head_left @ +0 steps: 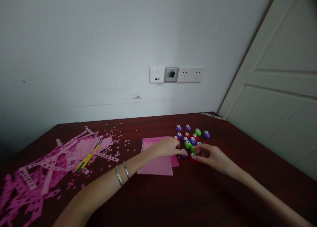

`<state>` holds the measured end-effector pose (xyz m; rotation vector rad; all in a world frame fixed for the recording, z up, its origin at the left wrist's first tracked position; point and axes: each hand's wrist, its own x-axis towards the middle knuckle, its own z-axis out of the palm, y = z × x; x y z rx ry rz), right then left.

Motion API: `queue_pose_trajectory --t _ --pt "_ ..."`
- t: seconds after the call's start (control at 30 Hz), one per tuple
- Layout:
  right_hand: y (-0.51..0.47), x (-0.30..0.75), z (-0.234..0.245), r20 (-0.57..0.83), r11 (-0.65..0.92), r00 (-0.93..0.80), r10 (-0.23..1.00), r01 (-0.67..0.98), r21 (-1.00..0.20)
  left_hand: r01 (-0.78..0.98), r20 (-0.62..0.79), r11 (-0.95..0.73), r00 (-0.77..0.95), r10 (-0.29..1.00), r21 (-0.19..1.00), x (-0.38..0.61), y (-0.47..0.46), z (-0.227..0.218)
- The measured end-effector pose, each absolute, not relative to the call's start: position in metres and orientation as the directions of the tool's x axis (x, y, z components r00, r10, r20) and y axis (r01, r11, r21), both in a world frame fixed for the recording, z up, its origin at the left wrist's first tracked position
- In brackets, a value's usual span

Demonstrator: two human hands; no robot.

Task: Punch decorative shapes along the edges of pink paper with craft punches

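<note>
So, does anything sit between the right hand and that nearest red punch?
Nothing visible. The right hand is at the red punch, with the other punches lying beyond it.

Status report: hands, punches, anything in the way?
Left hand on pink paper, fingertips by purple punch. Right hand touching red punch, grip unclear. Scraps and yellow knife lie apart, left.

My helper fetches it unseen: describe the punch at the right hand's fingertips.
On the dark red table, right of the pink paper sheets, sits a cluster of small craft punches. The right hand touches the red punch at the cluster's near edge. Its closest neighbours are green and purple; other reds lie farther back.
</note>
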<state>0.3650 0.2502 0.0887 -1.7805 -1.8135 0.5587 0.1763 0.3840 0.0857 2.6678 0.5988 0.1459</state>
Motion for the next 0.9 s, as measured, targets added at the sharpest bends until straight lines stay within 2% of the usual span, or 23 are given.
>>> queue_pose_trajectory --t 0.1,0.17,0.3,0.43,0.53,0.63,0.7,0.77,0.83,0.9 --pt "0.266 0.392 0.107 0.144 0.104 -0.022 0.989 0.802 -0.588 0.487 0.077 -0.778 0.827 0.557 0.398 0.18 0.404 0.096" --pt "0.283 0.412 0.112 0.217 0.163 -0.068 0.974 0.873 -0.459 0.534 0.097 -0.757 0.79 0.606 0.377 0.186 0.415 0.099" --pt "0.314 0.43 0.106 0.098 0.246 -0.227 0.969 0.92 -0.304 0.572 0.003 -0.749 0.794 0.608 0.336 0.2 0.42 0.098" --pt "0.33 0.429 0.095 0.054 0.272 -0.268 0.962 0.922 -0.275 0.546 -0.055 -0.734 0.815 0.577 0.404 0.207 0.424 0.096" --pt "0.333 0.431 0.089 0.085 0.235 -0.219 0.972 0.896 -0.378 0.519 -0.115 -0.668 0.827 0.551 0.533 0.204 0.437 0.096" --pt "0.329 0.438 0.085 0.054 0.076 -0.054 0.997 0.803 -0.591 0.482 -0.163 -0.569 0.839 0.519 0.666 0.196 0.451 0.095" --pt "0.325 0.441 0.084 0.012 -0.034 0.069 0.998 0.632 -0.775 0.413 -0.157 -0.456 0.852 0.5 0.789 0.189 0.457 0.096" --pt "0.32 0.441 0.083 -0.027 -0.081 0.143 0.989 0.383 -0.92 0.318 -0.146 -0.274 0.851 0.505 0.908 0.184 0.461 0.098" --pt "0.316 0.44 0.083 -0.06 -0.086 0.164 0.985 0.159 -0.983 0.212 -0.141 -0.085 0.848 0.51 0.974 0.18 0.463 0.1" --pt "0.312 0.438 0.083 -0.09 -0.095 0.153 0.984 0.025 -0.995 0.153 -0.149 0.036 0.846 0.512 0.988 0.179 0.465 0.102"
